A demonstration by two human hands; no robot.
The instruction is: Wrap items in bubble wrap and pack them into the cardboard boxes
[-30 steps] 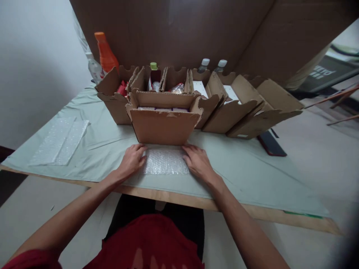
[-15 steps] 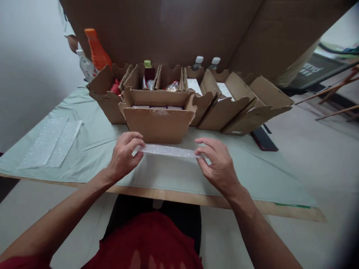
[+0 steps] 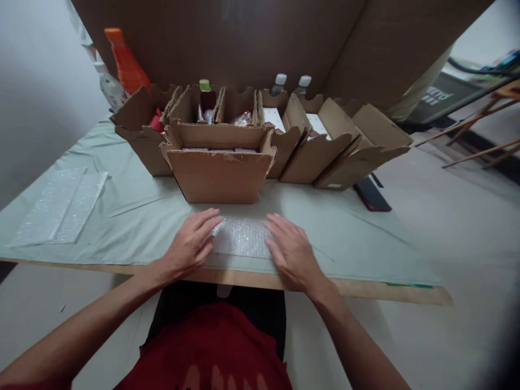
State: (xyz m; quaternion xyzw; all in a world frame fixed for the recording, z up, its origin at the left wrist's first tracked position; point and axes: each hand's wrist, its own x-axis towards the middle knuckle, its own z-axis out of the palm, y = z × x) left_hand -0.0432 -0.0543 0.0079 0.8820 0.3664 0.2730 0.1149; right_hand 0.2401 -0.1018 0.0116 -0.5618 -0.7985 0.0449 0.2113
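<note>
A small sheet of bubble wrap (image 3: 242, 236) lies flat on the pale green table cover near the front edge. My left hand (image 3: 194, 244) rests on its left end with fingers stretched out flat. My right hand (image 3: 289, 250) lies flat on its right end, fingers spread. Just behind the sheet stands an open cardboard box (image 3: 219, 170) with white packets showing inside it.
A row of open cardboard boxes (image 3: 317, 146) runs behind, holding bottles and small items. An orange bottle (image 3: 124, 59) stands at back left. More bubble wrap (image 3: 59, 206) lies at left. A dark phone (image 3: 371, 195) lies at right. The table edge (image 3: 252, 279) is close.
Half a second ago both hands held the bubble wrap lifted by its ends in front of the box. Now it lies flat on the table with both hands pressed on it.
</note>
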